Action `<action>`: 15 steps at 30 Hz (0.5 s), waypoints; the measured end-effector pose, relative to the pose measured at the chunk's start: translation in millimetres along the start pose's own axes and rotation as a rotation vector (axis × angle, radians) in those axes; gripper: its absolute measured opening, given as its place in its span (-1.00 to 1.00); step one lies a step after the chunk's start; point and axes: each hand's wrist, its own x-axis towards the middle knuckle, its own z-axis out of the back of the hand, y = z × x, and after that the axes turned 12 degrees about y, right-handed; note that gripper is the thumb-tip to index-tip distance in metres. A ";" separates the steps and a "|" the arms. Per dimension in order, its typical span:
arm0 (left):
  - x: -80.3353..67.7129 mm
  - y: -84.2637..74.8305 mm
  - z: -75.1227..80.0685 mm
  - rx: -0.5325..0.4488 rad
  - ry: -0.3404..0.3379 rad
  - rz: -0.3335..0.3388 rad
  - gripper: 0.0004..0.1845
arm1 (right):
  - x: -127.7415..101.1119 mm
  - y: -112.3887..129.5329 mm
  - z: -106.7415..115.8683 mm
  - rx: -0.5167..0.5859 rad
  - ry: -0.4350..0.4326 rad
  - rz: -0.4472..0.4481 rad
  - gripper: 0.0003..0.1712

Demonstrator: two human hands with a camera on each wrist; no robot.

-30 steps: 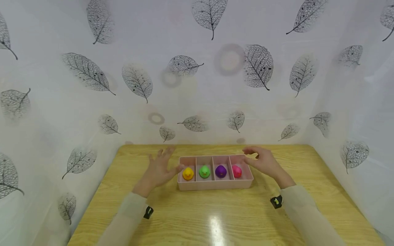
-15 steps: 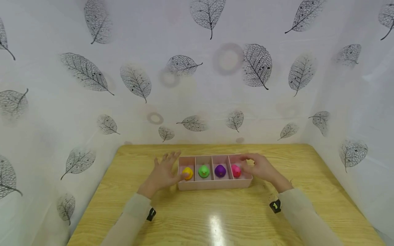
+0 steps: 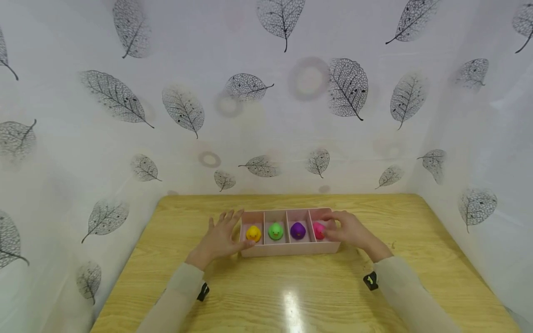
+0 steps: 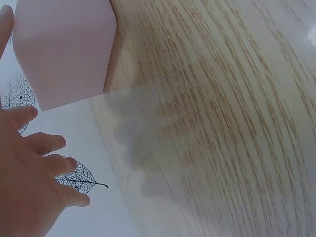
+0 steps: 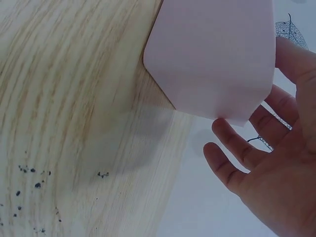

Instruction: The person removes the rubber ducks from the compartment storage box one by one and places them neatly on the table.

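A pink tray with four compartments is sitting on the wooden counter, holding a yellow duck, a green duck, a purple duck and a pink duck, one in each compartment from left to right. The left hand is resting against the tray's left end with its fingers spread and straight, the thumb lying along the front corner. The right hand is lying at the tray's right end with its fingers loosely bent and apart, the thumb and forefinger reaching over the rim close to the pink duck, though I cannot tell whether they are pinching it.

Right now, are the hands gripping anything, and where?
Nothing clearly gripped. Left hand and right hand flank the ends of the pink tray, fingers relaxed; contact cannot be told.
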 end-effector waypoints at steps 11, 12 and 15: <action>2.1 6.1 -2.3 0.001 0.051 0.014 0.17 | 8.5 1.4 -2.4 -0.011 0.065 0.053 -0.45; 2.1 6.2 -2.3 0.001 0.051 0.013 0.18 | 9.4 0.9 -2.7 -0.016 0.065 0.061 -0.45; 2.3 6.4 -2.0 0.002 0.059 0.018 0.18 | 12.3 -0.5 -4.0 -0.033 0.069 0.084 -0.47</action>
